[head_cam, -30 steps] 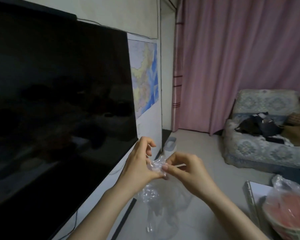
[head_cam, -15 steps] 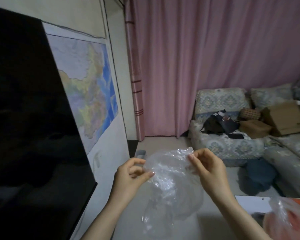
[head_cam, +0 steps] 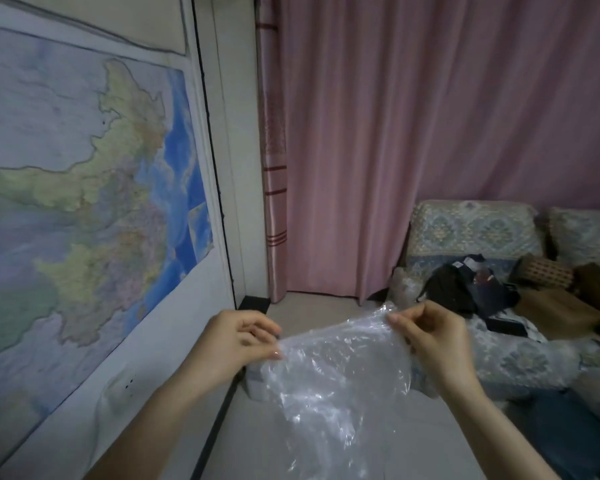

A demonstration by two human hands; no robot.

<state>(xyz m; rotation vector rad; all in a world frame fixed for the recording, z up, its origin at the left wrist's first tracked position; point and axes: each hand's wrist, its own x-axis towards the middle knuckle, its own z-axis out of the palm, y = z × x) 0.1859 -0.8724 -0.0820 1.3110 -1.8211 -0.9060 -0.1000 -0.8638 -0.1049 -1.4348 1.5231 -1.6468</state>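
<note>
A clear, crinkled plastic bag (head_cam: 333,375) hangs in the air in front of me, spread wide between both hands. My left hand (head_cam: 236,341) pinches its left upper edge between thumb and fingers. My right hand (head_cam: 433,337) pinches its right upper corner, held a little higher. The bag's lower part droops toward the floor and looks empty.
A map (head_cam: 84,188) hangs on the wall at left. Pink curtains (head_cam: 413,133) cover the far wall. A patterned sofa (head_cam: 471,233) at right holds a dark bag (head_cam: 465,289), cushions and a brown box (head_cam: 555,313). Pale floor (head_cam: 291,445) lies below the bag.
My hands have pulled apart and stretched the bag open, from a bunched wad to a wide sheet. The view has swung right, so the dark TV screen has left the frame.
</note>
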